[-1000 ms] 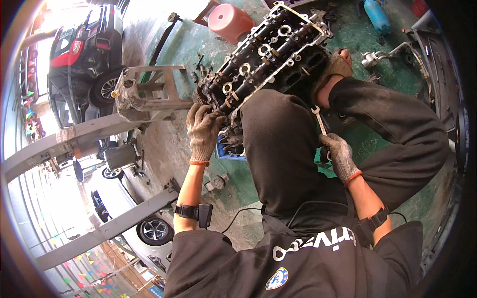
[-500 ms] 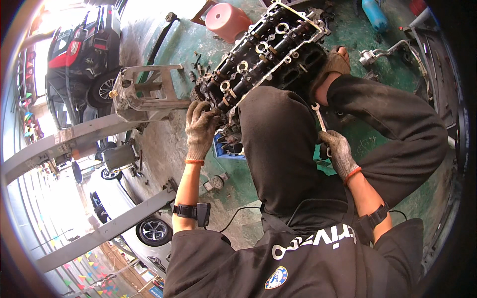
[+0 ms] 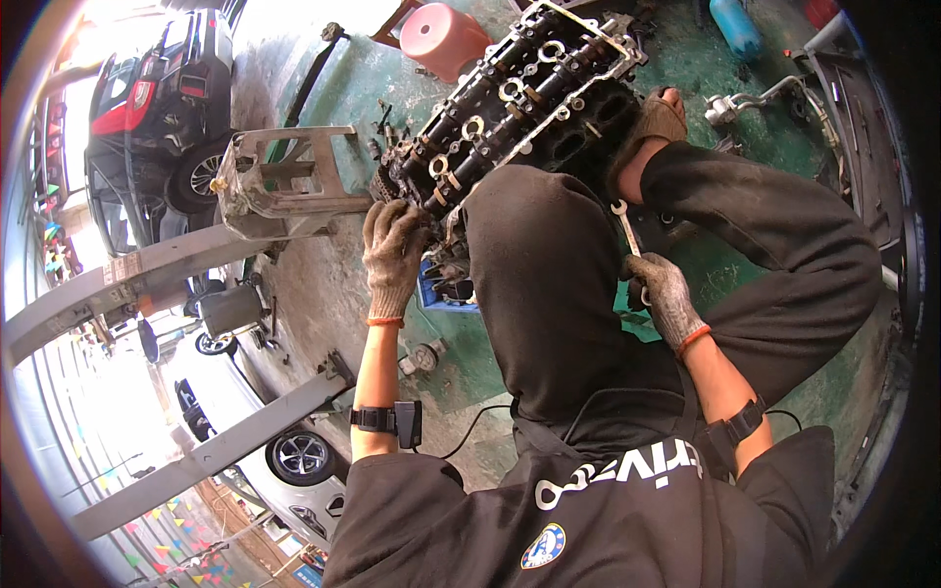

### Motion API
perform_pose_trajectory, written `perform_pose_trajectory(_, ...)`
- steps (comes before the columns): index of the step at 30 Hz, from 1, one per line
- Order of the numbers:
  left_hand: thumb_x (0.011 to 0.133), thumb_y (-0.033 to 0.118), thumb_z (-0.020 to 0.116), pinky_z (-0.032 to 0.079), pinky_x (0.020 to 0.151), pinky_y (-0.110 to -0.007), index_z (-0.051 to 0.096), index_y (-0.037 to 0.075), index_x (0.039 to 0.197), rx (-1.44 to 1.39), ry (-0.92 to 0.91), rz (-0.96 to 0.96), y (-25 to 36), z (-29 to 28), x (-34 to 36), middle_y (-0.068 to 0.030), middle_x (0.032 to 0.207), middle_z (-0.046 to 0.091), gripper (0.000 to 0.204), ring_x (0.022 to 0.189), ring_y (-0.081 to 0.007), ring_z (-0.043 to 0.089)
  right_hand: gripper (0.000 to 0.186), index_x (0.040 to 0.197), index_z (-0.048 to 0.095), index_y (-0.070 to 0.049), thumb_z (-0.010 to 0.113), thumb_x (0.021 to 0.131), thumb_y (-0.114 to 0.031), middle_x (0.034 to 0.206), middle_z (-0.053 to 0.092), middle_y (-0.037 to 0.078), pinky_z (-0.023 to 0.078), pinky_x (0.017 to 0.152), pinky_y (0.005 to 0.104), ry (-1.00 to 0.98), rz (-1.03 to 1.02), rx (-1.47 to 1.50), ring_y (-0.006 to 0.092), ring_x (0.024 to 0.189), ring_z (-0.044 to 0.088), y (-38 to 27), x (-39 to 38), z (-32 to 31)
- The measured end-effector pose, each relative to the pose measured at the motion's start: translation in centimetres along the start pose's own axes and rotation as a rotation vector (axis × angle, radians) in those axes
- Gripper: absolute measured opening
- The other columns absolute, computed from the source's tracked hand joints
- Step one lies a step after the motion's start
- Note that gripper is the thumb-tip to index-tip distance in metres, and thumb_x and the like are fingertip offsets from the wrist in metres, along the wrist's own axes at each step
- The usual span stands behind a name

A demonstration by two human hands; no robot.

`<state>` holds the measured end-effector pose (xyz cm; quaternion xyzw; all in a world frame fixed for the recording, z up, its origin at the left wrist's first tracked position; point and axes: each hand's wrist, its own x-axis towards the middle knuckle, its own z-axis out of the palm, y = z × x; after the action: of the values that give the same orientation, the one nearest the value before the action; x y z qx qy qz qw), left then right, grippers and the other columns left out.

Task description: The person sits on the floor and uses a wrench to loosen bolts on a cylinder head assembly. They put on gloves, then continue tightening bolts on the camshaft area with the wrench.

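A dark engine cylinder head (image 3: 495, 127) with exposed camshafts and a pale metal rim lies slantwise beyond my raised knee. My gloved left hand (image 3: 394, 257) is at its near left end, beside the timing gear (image 3: 384, 182). The left fingers are curled in against the engine, and whatever lies under them is hidden. Right of the knee, my gloved right hand (image 3: 668, 299) is closed round a combination wrench (image 3: 626, 229). The wrench's open end points away from me, apart from the engine.
A blue crate (image 3: 438, 299) holding parts sits below the engine. A grey stool (image 3: 284, 181) stands at the left, a pink stool (image 3: 443, 41) behind. Metal pipes (image 3: 755, 101) lie at the right, a blue bottle (image 3: 735, 29) beyond. Two cars are parked at the left.
My left hand stays at the engine's end, its forearm shifted slightly. The right hand keeps hold of the wrench, almost still. The whole view has shifted a little.
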<state>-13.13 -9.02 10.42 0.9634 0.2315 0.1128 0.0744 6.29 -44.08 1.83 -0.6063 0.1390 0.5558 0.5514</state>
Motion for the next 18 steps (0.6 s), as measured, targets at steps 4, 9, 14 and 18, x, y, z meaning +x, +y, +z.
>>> perform_pose_trajectory(4,0.085,0.007,0.075,0.042,0.113,-0.047,0.075,0.019,0.116,0.021,-0.079,-0.033,-0.1,-0.5,0.0,-0.0107,0.136,0.062,0.033,0.136,-0.0381,0.048,0.025,0.082,0.067,-0.002,0.066,0.089,-0.026,0.067,0.055,0.001,0.036,0.055,0.0303,-0.014,-0.015,-0.013,0.0123,0.058,0.047,-0.1,-0.2,-0.1)
perform_pose_trajectory(9,0.085,0.008,0.075,0.044,0.111,-0.045,0.077,0.017,0.109,0.021,-0.085,-0.010,-1.0,-0.2,0.5,-0.0069,0.130,0.066,0.026,0.133,-0.0359,0.050,0.020,0.082,0.063,-0.002,0.056,0.091,-0.019,0.065,0.052,0.002,0.037,0.054,0.0267,-0.040,-0.125,-0.117,0.0105,0.053,0.049,-0.1,-0.3,0.1)
perform_pose_trajectory(14,0.083,0.009,0.079,0.044,0.111,-0.046,0.076,0.016,0.112,0.063,-0.061,0.010,-0.7,-0.5,0.2,-0.0061,0.130,0.066,0.031,0.133,-0.0344,0.050,0.020,0.082,0.063,-0.003,0.057,0.091,-0.020,0.065,0.053,0.003,0.038,0.053,0.0274,-0.056,-0.124,-0.110,0.0117,0.053,0.050,0.9,0.4,-0.3)
perform_pose_trajectory(18,0.080,0.006,0.078,0.042,0.112,-0.046,0.072,0.019,0.124,0.013,-0.174,-0.067,-0.5,-0.9,0.6,-0.0119,0.144,0.056,0.046,0.140,-0.0364,0.044,0.014,0.085,0.066,-0.003,0.056,0.091,-0.011,0.070,0.054,0.005,0.039,0.055,0.0275,-0.082,-0.269,-0.355,0.0111,0.059,0.053,1.9,1.2,-1.2)
